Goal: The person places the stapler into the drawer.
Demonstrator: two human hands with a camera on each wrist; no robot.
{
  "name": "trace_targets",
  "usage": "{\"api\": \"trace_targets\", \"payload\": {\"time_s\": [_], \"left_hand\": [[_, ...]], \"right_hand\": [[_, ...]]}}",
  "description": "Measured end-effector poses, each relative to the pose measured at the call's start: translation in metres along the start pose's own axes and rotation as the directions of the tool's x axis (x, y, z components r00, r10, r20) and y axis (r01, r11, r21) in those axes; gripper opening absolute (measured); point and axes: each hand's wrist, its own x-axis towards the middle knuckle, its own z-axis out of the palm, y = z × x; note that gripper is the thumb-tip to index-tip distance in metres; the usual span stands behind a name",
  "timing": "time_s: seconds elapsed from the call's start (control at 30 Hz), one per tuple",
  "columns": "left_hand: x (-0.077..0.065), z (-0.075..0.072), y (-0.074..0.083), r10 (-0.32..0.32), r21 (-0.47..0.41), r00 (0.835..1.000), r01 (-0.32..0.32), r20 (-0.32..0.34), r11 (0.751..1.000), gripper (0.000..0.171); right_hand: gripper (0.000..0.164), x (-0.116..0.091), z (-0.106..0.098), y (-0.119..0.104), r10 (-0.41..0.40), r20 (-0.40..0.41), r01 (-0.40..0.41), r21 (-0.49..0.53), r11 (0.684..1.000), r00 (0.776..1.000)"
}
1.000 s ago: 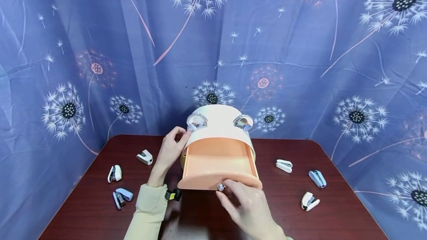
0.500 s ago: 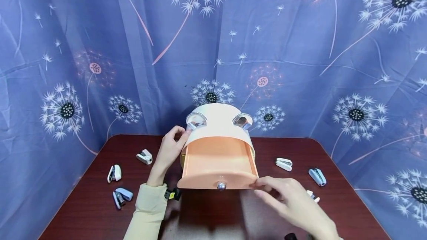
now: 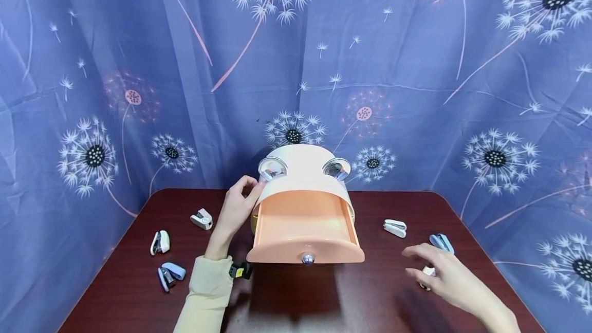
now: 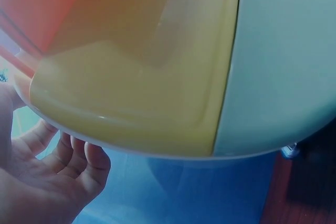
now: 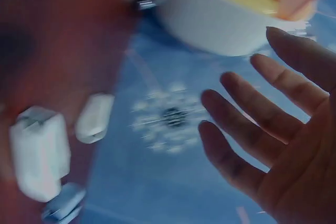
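White stapler point(image 3: 429, 271) on the worktop point(image 3: 370, 297), right of the pulled-out drawer point(image 3: 275, 252) and partly hidden by the empty, loosely spread right hand point(image 3: 447, 275), is best pinched across its 2 sides, while the left hand point(image 3: 235, 208), touching the box point(image 3: 302, 161), grip unclear, should steady it.

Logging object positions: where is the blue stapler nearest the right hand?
In the head view, the blue stapler lies on the right side of the table, just beyond the right hand, with a white stapler to its left.

A dark shadow lies beneath the drawer point(image 3: 304, 222); wrist views are dim, the right blurred.
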Motion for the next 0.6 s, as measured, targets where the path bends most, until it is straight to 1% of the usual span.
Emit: {"api": "trace_targets", "payload": {"time_s": [0.07, 0.17, 0.3, 0.37, 0.4, 0.5, 0.6], "left_hand": [[0.000, -0.001, 0.003, -0.005, 0.000, 1.000, 0.005, 0.003, 1.000, 0.020], [-0.004, -0.002, 0.018, -0.007, 0.003, 1.000, 0.007, 0.014, 1.000, 0.018], [-0.010, -0.005, 0.042, -0.008, 0.015, 1.000, 0.007, 0.021, 1.000, 0.015], [-0.010, -0.004, 0.041, -0.014, 0.017, 1.000, 0.013, 0.016, 1.000, 0.014], [-0.009, -0.003, 0.038, -0.016, 0.018, 1.000, 0.016, 0.013, 1.000, 0.014], [-0.005, -0.001, 0.021, -0.019, 0.016, 1.000, 0.019, 0.003, 1.000, 0.015], [-0.002, 0.000, 0.007, -0.012, 0.016, 1.000, 0.012, 0.001, 1.000, 0.017]], "right_hand": [[0.041, -0.006, 0.002, 0.015, -0.038, -0.016, 0.037, -0.071, 0.997, 0.999], [0.046, -0.016, 0.004, 0.034, -0.087, -0.035, 0.080, -0.177, 0.981, 0.996], [0.048, -0.028, 0.004, 0.055, -0.095, -0.024, 0.088, -0.209, 0.974, 0.995], [0.048, -0.033, 0.004, 0.063, -0.083, -0.017, 0.077, -0.228, 0.971, 0.996], [0.049, -0.035, 0.003, 0.067, -0.074, -0.013, 0.068, -0.239, 0.969, 0.997], [0.051, -0.039, 0.003, 0.079, -0.060, -0.007, 0.055, -0.283, 0.957, 0.998], [0.055, -0.041, 0.003, 0.088, -0.063, 0.009, 0.063, -0.300, 0.952, 0.998]]}}
